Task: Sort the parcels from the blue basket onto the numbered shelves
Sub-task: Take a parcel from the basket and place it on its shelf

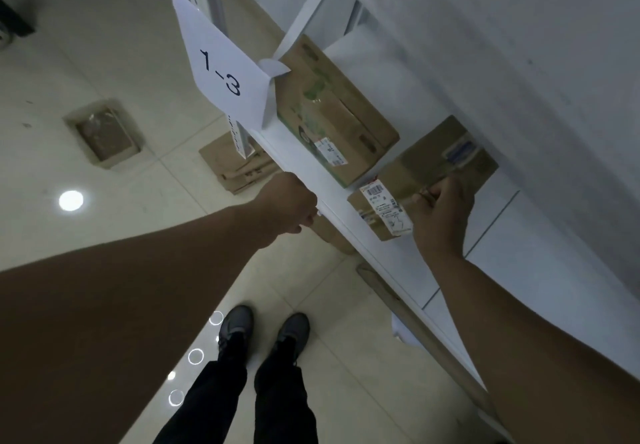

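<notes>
So from the head cam, the white shelf [311, 180] tagged with the paper sign [221, 73] reading 1-3 already has a bigger printed box [332, 111] parked on it, and the person's right hand [441, 213] is closed on the near end of a second, smaller parcel [422, 177] sitting right beside it, so I'd say that one's basically shelved. Their left hand [289, 206] is curled over the shelf's front lip, holding nothing else. The blue basket isn't in shot, so no clue what's left, though a small open carton [104, 133] holding something wrapped and some flattened cardboard [239, 166] sit on the floor.
</notes>
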